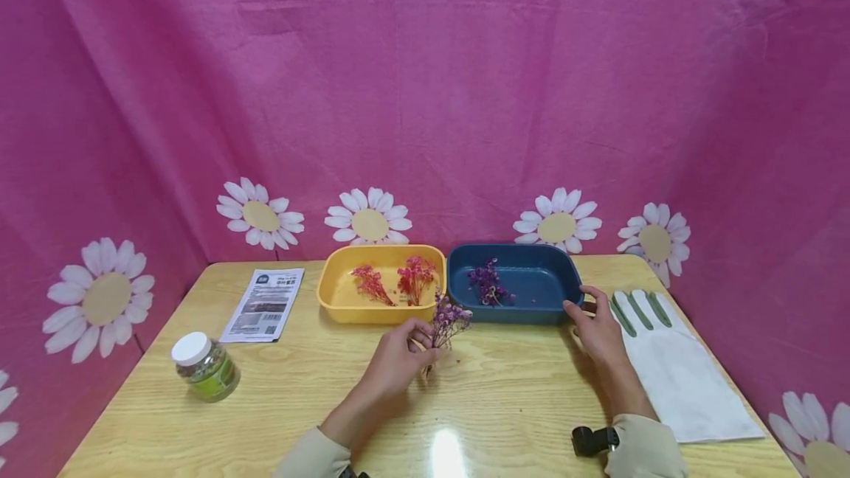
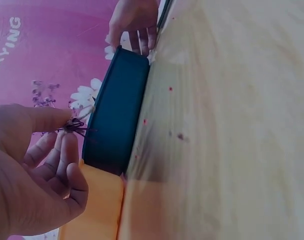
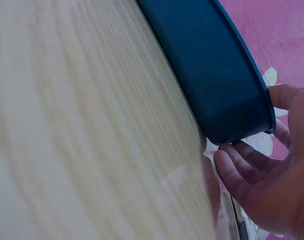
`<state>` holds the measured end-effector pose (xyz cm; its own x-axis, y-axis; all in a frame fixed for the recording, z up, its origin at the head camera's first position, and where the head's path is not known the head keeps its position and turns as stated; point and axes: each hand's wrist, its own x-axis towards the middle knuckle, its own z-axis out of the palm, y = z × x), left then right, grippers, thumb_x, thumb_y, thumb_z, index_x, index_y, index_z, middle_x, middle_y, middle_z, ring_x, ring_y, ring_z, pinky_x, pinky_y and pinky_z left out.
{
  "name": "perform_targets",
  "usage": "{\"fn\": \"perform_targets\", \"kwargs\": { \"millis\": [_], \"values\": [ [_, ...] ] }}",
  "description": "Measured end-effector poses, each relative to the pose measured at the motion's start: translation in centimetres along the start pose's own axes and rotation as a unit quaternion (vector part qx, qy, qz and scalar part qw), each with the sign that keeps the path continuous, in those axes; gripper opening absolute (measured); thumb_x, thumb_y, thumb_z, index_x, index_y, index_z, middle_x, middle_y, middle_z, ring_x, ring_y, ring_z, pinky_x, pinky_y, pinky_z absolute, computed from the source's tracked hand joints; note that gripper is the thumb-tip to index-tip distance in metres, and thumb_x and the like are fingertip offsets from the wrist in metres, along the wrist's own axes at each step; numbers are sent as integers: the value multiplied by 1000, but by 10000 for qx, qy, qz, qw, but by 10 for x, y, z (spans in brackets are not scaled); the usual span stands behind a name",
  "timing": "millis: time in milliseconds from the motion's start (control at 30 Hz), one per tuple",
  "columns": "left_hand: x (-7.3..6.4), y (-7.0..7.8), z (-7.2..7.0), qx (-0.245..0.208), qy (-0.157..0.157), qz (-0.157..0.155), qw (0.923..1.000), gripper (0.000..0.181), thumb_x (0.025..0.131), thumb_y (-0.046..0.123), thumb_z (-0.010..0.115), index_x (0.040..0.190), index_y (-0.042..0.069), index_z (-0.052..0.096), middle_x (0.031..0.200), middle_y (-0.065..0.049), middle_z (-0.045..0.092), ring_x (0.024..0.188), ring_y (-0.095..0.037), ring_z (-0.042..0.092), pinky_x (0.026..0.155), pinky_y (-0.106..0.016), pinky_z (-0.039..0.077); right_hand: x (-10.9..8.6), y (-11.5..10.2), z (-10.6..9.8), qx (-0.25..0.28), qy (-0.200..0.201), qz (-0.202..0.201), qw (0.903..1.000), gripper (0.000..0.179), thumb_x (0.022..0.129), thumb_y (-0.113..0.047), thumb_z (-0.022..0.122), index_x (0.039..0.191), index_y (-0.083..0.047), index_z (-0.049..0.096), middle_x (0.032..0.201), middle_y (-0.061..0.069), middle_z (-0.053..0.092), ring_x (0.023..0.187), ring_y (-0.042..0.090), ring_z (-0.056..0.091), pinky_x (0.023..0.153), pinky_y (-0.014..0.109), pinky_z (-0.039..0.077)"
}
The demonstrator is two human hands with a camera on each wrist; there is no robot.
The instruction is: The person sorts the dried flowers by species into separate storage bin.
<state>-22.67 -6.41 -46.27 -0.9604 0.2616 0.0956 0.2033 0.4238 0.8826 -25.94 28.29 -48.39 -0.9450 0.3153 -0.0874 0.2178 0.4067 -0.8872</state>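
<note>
My left hand [image 1: 398, 358] pinches a sprig of purple dried flowers [image 1: 448, 319] by its thin stems, in front of the two trays. In the left wrist view the stem ends [image 2: 74, 126] show between thumb and fingertips. At the right end of the dark blue tray [image 1: 518, 314], my right hand [image 1: 598, 327] grips the near corner, thumb at the rim and fingers against the end wall and lower edge, as the right wrist view shows. More purple dried flowers [image 1: 488, 282] lie inside the blue tray, towards its left end.
A yellow tray [image 1: 341, 313] with two pink-red dried bunches [image 1: 415, 275] adjoins the blue one. To the left are a printed packet [image 1: 262, 305] and a white-lidded jar [image 1: 207, 367]. White-and-green gloves [image 1: 677, 367] lie beside my right forearm. A pink curtain [image 1: 425, 94] hangs behind.
</note>
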Motion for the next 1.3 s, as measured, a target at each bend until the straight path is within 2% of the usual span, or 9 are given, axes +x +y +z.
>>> {"fn": "perform_targets", "kwargs": {
  "millis": [200, 367, 467, 700, 900, 1100, 1300],
  "values": [
    [9, 10, 6, -291, 17, -3, 9996, 24, 85, 17, 74, 104, 11, 61, 88, -2, 66, 69, -11, 53, 61, -22, 45, -1, -1, 0, 29, 18, -14, 10000, 64, 98, -41, 52, 151, -18, 24, 140, 23, 44, 124, 36, 53, 76, 19, 50],
    [20, 16, 13, -753, -4, -222, 9969, 35, 86, 20, 73, 114, 8, 59, 87, -5, 67, 64, -10, 52, 57, -23, 43, -1, -2, 0, 62, 35, 14, 10000, 65, 97, -44, 52, 151, -18, 25, 140, 22, 44, 124, 34, 53, 75, 17, 49],
    [26, 19, 17, -907, 36, -367, 9952, 38, 86, 22, 73, 118, 5, 60, 89, -5, 67, 67, -11, 52, 58, -24, 43, 0, -3, 0, 80, 45, 33, 10000, 66, 97, -45, 52, 150, -19, 25, 140, 21, 44, 123, 33, 53, 75, 17, 48],
    [36, 23, 23, -759, 170, -472, 9958, 29, 88, 27, 71, 107, 6, 67, 92, -4, 66, 81, -12, 57, 72, -26, 48, 0, -3, 1, 103, 48, 35, 9999, 65, 97, -43, 52, 151, -19, 25, 141, 23, 43, 124, 35, 52, 82, 24, 52],
    [48, 29, 28, -808, 274, -595, 9946, 25, 85, 25, 72, 102, 8, 66, 88, -5, 70, 80, -12, 61, 70, -26, 49, -1, -2, 0, 92, 72, 32, 9999, 64, 97, -42, 53, 150, -19, 26, 140, 23, 45, 122, 34, 54, 72, 15, 48],
    [67, 38, 32, -817, 271, -735, 9936, 24, 86, 27, 71, 102, 10, 62, 89, -3, 70, 83, -21, 63, 66, -27, 46, -1, -2, 0, 62, 59, 24, 10000, 63, 98, -40, 53, 150, -18, 26, 139, 23, 45, 121, 35, 54, 74, 16, 48],
    [87, 44, 39, -577, 363, -900, 9936, 24, 87, 28, 71, 101, 10, 62, 94, -6, 72, 79, -17, 63, 64, -26, 46, -1, -4, -1, 78, 66, 56, 9999, 63, 98, -39, 53, 150, -19, 26, 139, 23, 45, 122, 34, 54, 73, 17, 48]
  ]
}}
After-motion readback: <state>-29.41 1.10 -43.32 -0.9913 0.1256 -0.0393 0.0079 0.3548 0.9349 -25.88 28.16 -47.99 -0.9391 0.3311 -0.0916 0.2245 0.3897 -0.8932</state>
